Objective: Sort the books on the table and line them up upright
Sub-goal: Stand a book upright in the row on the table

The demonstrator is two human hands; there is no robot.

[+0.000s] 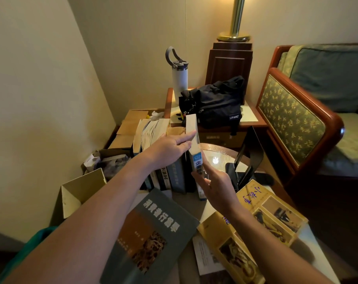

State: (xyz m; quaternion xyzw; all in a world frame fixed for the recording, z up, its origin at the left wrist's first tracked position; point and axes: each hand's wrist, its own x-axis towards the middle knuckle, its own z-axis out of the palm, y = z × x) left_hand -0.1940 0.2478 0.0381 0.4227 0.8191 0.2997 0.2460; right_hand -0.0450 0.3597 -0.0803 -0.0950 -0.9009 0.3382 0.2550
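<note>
The blue-spined book (196,158) stands upright at the right end of the row of upright books (174,177). The left hand (169,148), arm stretched forward, lays straight fingers across the book's top edge. The right hand (217,185) touches its spine with relaxed, nearly straight fingers.

Single view, head-worn, wide-angle. Faces forward and steeply down, toward a wall corner. Close range: left hand (169,148) reaches in from lower left, right hand (217,187) from lower right, fingers meeting on an upright book (192,140) near frame centre. Beyond the fingertips: black bag (217,103), then lamp post (236,17) cut by top edge. Nearer than the fingers, toward the wearer: flat-lying books (153,228) filling lower frame. Right of the fingers: armchair (297,119). Straight lines bowed at margins.
</note>
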